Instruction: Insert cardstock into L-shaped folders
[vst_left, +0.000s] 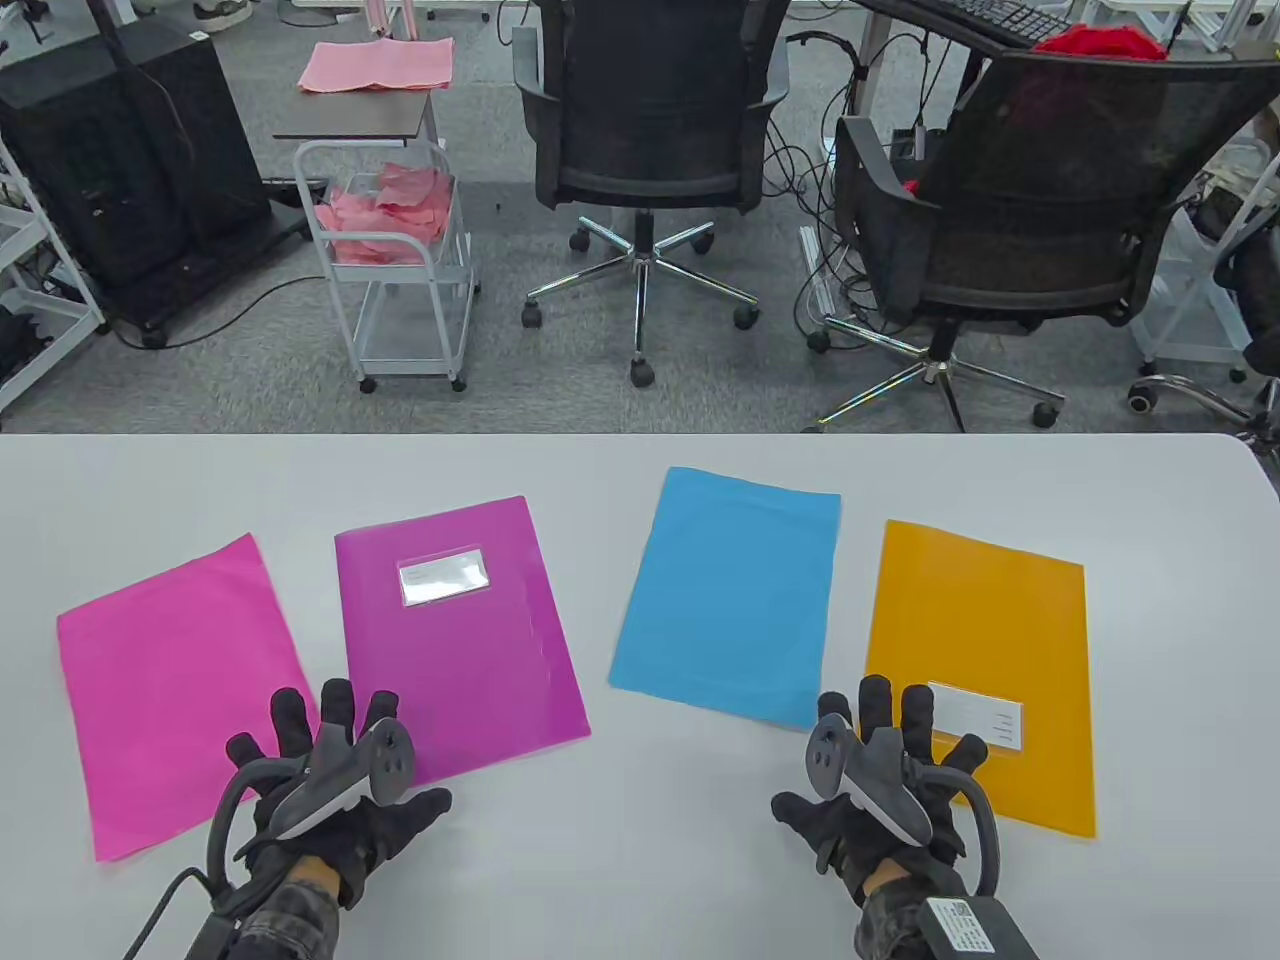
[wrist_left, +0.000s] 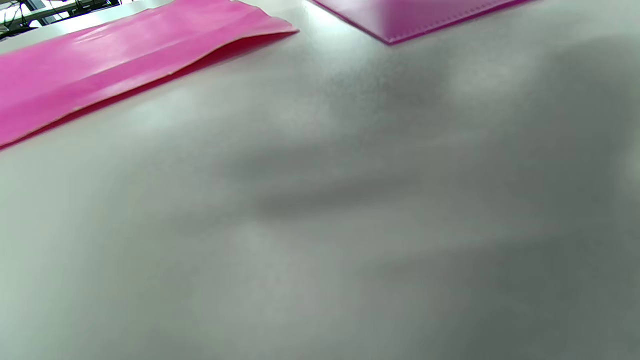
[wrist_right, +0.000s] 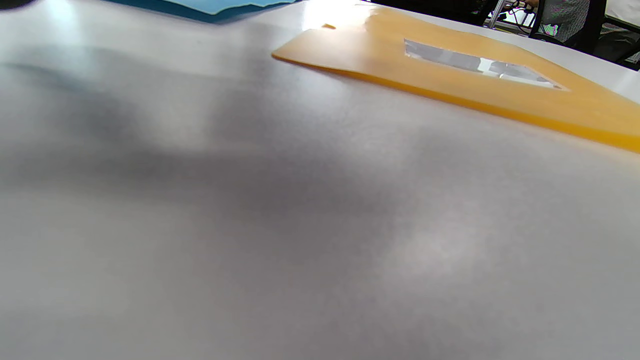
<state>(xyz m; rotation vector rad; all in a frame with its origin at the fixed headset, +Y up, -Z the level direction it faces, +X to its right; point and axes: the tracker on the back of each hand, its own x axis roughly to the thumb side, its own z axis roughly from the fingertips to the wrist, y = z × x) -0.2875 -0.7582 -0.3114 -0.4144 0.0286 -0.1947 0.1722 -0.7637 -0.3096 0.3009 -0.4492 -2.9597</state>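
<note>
Cardstock: pink sheet (vst_left: 175, 690), blue sheet (vst_left: 730, 595) flat on white desk (vst_left: 640, 860), beside purple folder (vst_left: 460, 630), orange folder (vst_left: 985, 670). Left hand (vst_left: 335, 790), right hand (vst_left: 880, 790) spread, holding nothing. Office chairs (vst_left: 650, 120) behind. Wrist views miss fingers.

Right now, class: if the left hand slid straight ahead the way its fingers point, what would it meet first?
Probably the purple folder: the left hand is spread open with fingertips near that folder's near-left corner, the pink cardstock just left. Depth is unclear, so it might clip the cardstock's edge instead.

4 sheets lie in a row on the table (vst_left: 620, 880); 2 chairs (vst_left: 650, 130) stand behind it.
</note>
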